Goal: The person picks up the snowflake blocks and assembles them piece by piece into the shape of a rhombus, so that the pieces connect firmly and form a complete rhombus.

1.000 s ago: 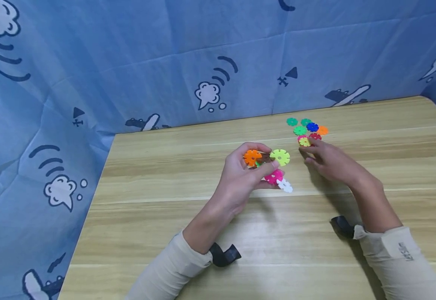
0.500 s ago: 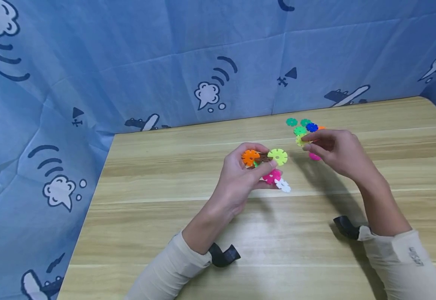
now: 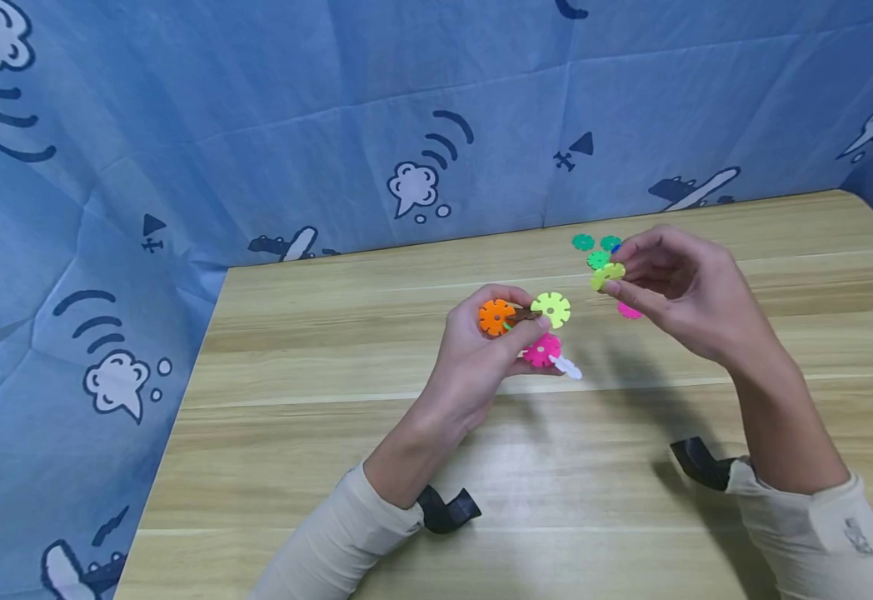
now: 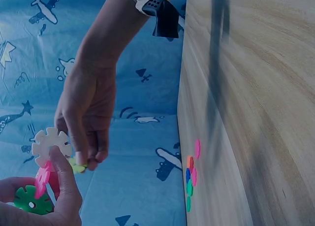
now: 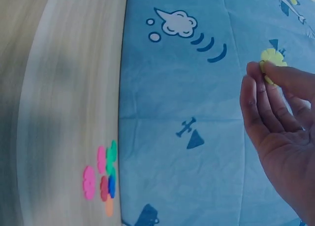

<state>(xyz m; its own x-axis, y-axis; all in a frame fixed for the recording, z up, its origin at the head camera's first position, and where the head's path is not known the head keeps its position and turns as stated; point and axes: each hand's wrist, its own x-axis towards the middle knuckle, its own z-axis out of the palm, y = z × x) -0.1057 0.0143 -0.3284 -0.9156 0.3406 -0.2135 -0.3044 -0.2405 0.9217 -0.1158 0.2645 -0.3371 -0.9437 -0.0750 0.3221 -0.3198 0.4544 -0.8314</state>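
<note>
My left hand (image 3: 474,358) grips a cluster of notched plastic discs joined together. In it show an orange disc (image 3: 496,317), a yellow-green disc (image 3: 551,309), a pink disc (image 3: 541,351) and a white disc (image 3: 567,367), with brown pieces between. The left wrist view also shows a green disc (image 4: 33,200) in the cluster; the fingers cover part of it. Raised to the right of the cluster, my right hand (image 3: 695,287) pinches a yellow disc (image 3: 607,276) between thumb and fingertips. That disc is apart from the cluster in the head view.
Loose discs lie at the back of the wooden table (image 3: 346,333), among them a green disc (image 3: 597,259) and a pink disc (image 3: 630,310). The right wrist view adds a blue disc (image 5: 112,186) and a red disc (image 5: 104,188). A patterned blue cloth (image 3: 294,125) hangs behind.
My right hand has picked the yellow disc off the loose pile and lifted it, turning it flatter. The left hand stays nearly still; its cluster has tilted slightly.
</note>
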